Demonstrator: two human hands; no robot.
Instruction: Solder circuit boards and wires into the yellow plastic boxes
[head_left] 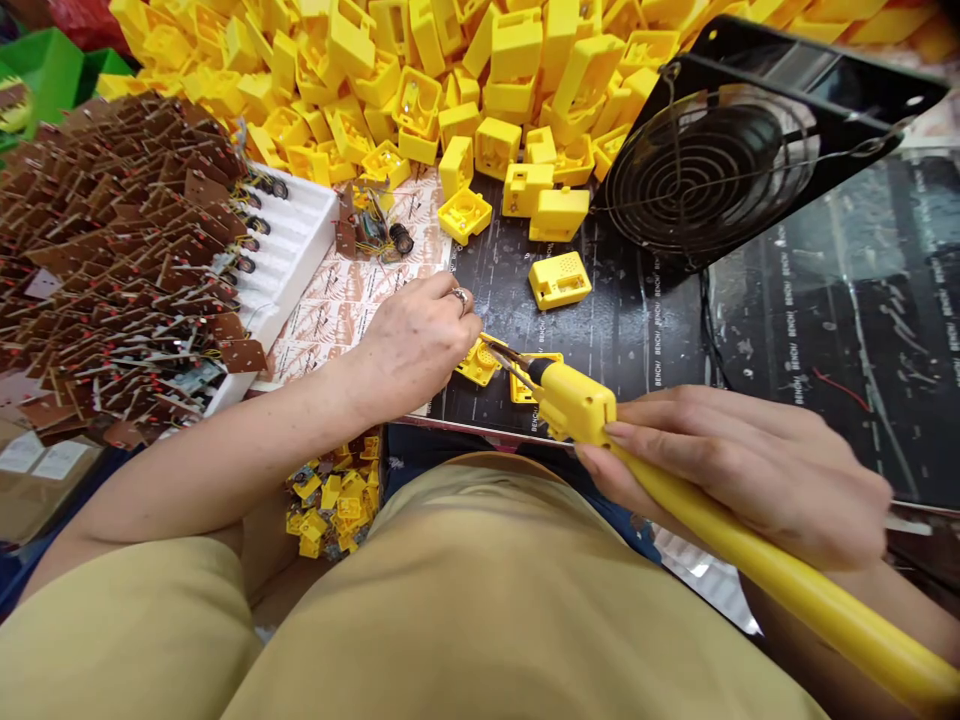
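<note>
My left hand [424, 345] is curled over a small yellow plastic cover [480, 364] near the bench's front edge, its fingertips mostly hidden. In my right hand [742, 465] is a long yellow-handled tool [589, 400] that looks like a soldering iron, with a black collar and a thin metal tip. The tip points left and meets the cover beside my left fingers; exact contact cannot be made out. Partly behind the tool lies a second yellow cover [523, 380]. A yellow casing [559, 280] rests just beyond them.
Yellow casings [420, 100] are heaped along the back. Brown circuit boards [112, 250] pile on a white foam tray [289, 270] at left. One wired board assembly [375, 225] lies alone. A black fan [712, 160] stands at right. Below the bench are more yellow parts [345, 500].
</note>
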